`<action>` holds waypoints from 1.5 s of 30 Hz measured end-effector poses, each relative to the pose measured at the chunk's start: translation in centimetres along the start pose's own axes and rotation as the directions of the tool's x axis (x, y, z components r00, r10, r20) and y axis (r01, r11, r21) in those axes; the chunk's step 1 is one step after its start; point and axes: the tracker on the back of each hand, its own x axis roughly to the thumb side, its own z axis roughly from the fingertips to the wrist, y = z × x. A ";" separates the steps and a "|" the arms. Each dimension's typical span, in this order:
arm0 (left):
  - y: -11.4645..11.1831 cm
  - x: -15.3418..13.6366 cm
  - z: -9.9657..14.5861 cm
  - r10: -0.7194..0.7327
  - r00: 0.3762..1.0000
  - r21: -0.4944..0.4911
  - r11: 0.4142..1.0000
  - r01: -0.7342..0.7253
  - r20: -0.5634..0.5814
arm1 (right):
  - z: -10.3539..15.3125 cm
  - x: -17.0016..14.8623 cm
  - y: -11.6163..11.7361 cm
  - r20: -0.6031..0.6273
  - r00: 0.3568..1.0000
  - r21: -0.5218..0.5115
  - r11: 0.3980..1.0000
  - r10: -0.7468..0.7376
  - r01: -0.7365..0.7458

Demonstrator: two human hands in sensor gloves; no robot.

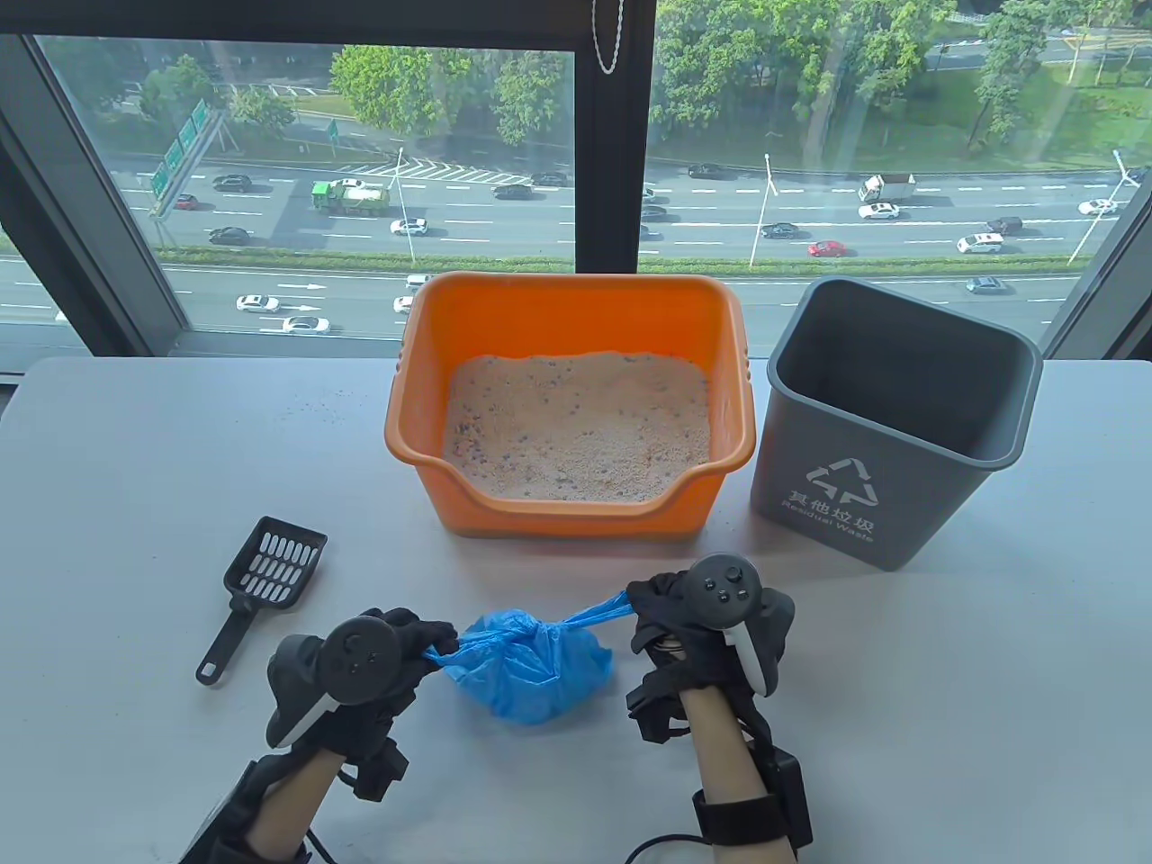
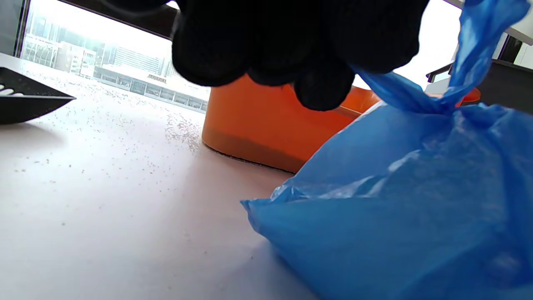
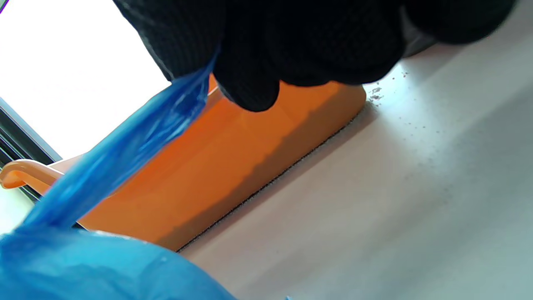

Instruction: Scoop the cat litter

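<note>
Litter [image 1: 576, 427] fills orange tray [image 1: 567, 306] at tabletop [image 1: 945, 684] centre; left hand [image 1: 360, 670] and right hand [image 1: 711, 612] each pinch an ear of blue bag [image 1: 531, 666] | left wrist: fingers [image 2: 300, 50] closed on bag, scoop [image 2: 29, 100] far left | right wrist: fingers [image 3: 250, 62] grip stretched ear.

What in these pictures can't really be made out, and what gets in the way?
- Contents of the blue bag: its plastic hides them in all views.
- Bottom of the grey bin, table view: its walls hide it.
- Left hand and right hand finger grip on the bag's ends: wrist views too close, trackers cover the hands from above.
- Scoop, left wrist view: cut off by the left edge.
</note>
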 end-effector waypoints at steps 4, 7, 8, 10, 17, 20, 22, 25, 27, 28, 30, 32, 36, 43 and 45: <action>0.0 -0.3 -0.9 -0.174 0.983 -0.006 0.985 0.174 -0.060 | 1.9 2.5 -0.7 0.166 0.986 0.012 1.000 -0.014 0.012; -0.4 -0.4 -1.5 -0.155 0.985 -0.021 0.988 0.153 -0.080 | 3.8 4.7 -0.3 0.290 0.955 0.102 0.994 -0.058 0.030; -0.6 -0.5 -1.6 -0.154 0.985 -0.015 0.988 0.154 -0.076 | 4.5 5.6 0.1 0.328 0.943 0.139 0.990 -0.054 0.008; -0.9 -0.6 -1.5 -0.175 0.981 -0.019 0.985 0.174 -0.079 | 5.5 7.1 1.4 0.417 0.909 0.219 0.972 -0.014 -0.086; -1.8 -1.4 -1.2 -0.198 0.978 -0.168 0.968 0.184 -0.070 | 7.0 8.8 7.4 0.548 0.795 0.356 0.787 0.261 -0.504; -2.4 -1.5 -1.2 -0.234 0.970 -0.224 0.951 0.213 -0.071 | 6.6 8.2 9.1 0.537 0.756 0.350 0.716 0.375 -0.604; -2.7 -1.6 -1.2 -0.243 0.967 -0.264 0.940 0.216 -0.074 | 6.2 7.8 9.8 0.522 0.751 0.341 0.709 0.403 -0.618; -3.0 -1.6 -1.2 -0.246 0.966 -0.292 0.932 0.215 -0.073 | 5.5 7.4 10.3 0.510 0.731 0.260 0.729 0.453 -0.633; -3.1 -1.5 -1.2 -0.248 0.966 -0.296 0.930 0.217 -0.071 | 4.9 7.5 9.9 0.506 0.737 0.196 0.772 0.449 -0.605; -3.2 -1.5 -1.2 -0.250 0.965 -0.302 0.928 0.218 -0.073 | 4.6 7.5 9.6 0.511 0.749 0.190 0.795 0.421 -0.576; -3.3 -1.5 -1.2 -0.252 0.965 -0.314 0.924 0.218 -0.071 | 4.1 7.5 8.5 0.488 0.779 0.191 0.822 0.395 -0.536; -3.6 -1.4 -1.1 -0.253 0.965 -0.330 0.919 0.217 -0.068 | 3.4 7.7 6.4 0.473 0.807 0.183 0.857 0.354 -0.482; -3.8 -1.0 -1.0 -0.258 0.965 -0.341 0.913 0.225 -0.054 | 2.2 8.4 0.8 0.431 0.875 0.188 0.926 0.222 -0.328; -4.5 -0.3 -0.8 -0.273 0.961 -0.363 0.899 0.244 -0.031 | -0.1 10.9 -14.0 0.395 0.909 -0.074 0.991 0.133 -0.113; -4.6 -0.1 -0.7 -0.275 0.961 -0.368 0.897 0.245 -0.031 | -1.0 11.7 -18.0 0.359 0.918 -0.200 0.975 0.167 -0.099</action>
